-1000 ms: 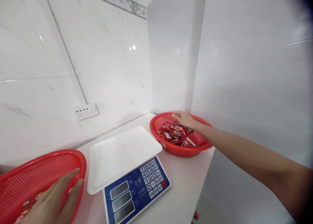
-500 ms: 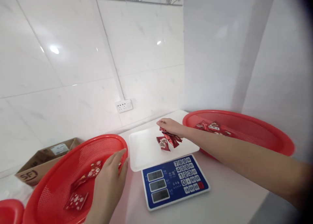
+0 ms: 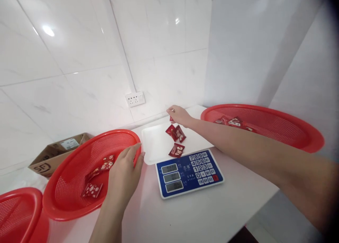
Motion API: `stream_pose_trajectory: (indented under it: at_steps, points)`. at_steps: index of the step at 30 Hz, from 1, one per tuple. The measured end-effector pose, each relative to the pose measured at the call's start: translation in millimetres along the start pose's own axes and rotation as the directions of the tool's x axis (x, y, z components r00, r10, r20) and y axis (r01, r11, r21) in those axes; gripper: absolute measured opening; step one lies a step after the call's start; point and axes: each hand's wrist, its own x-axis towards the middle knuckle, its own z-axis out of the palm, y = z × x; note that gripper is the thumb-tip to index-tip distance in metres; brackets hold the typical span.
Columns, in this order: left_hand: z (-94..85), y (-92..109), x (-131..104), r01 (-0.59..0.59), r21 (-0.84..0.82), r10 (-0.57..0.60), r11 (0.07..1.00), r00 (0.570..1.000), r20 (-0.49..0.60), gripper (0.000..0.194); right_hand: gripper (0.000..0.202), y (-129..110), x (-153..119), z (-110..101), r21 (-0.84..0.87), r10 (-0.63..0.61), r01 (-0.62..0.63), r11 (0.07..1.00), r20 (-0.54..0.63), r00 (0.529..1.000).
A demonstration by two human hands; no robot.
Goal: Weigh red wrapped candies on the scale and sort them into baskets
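My right hand (image 3: 179, 116) is over the back of the scale's white tray (image 3: 153, 147), its fingers pinched on a small red wrapped packet (image 3: 172, 119). Below it, two overlapping red packets (image 3: 176, 132) lie on the tray. A third red packet (image 3: 176, 150) with white lettering rests near the tray's front edge. The blue keypad panel of the scale (image 3: 189, 172) faces me. My left hand (image 3: 123, 174) is at the right rim of the left red basket (image 3: 65, 200), thumb and fingers apart and nothing visible held. Inside that basket lie a dotted red packet (image 3: 92, 190) and a patterned packet (image 3: 108, 162).
Another red basket (image 3: 278, 130) with several red packets (image 3: 233, 122) stands at the back right. A cardboard box (image 3: 50, 165) is behind the left basket. Part of a further red basket (image 3: 21, 214) shows at the lower left. A wall socket (image 3: 135, 99) is above the white table (image 3: 196, 214).
Several packets that hung from my right hand now lie on the tray; one stays in its fingers. That hand has moved slightly back. My left hand stays by the rim. The view has tilted down.
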Motion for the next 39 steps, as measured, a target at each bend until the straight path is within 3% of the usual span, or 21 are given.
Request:
stream_pose_trajectory:
  at_steps: [8,16,20,24,28,35,39]
  points:
    - [1.0,-0.4,-0.5,-0.011,-0.009,0.011,1.0,1.0,0.013,0.035,0.024,-10.7,-1.6,-0.1,0.032,0.03,-0.032,0.999,0.067,0.997]
    - [-0.5,1.2,-0.1,0.011,-0.004,-0.011,1.0,0.999,0.038,0.035,0.039,-9.7,-8.0,5.2,-0.161,0.001,0.056,0.985,0.335,0.942]
    - [-0.6,0.8,-0.3,0.005,-0.014,-0.005,1.0,1.0,0.023,0.035,0.035,4.8,-12.4,-5.7,-0.277,-0.098,0.253,0.927,0.472,0.876]
    - [2.6,1.1,0.4,-0.021,-0.018,0.022,1.0,1.0,0.022,0.035,0.022,17.4,-23.9,-7.2,-0.287,-0.191,0.455,0.843,0.632,0.751]
    - [3.0,2.6,0.5,-0.019,-0.025,0.02,1.0,0.999,0.041,0.034,0.036,23.8,-33.6,-4.3,-0.268,-0.242,0.562,0.782,0.701,0.671]
    - [1.8,2.7,0.1,-0.014,-0.023,0.016,1.0,0.998,0.065,0.036,0.039,42.9,-36.3,-18.8,-0.333,-0.204,0.59,0.736,0.722,0.661]
    - [4.4,3.7,0.5,-0.016,-0.015,0.017,1.0,0.997,0.077,0.036,0.043,46.7,-37.5,-23.6,-0.357,-0.204,0.583,0.73,0.7,0.684]
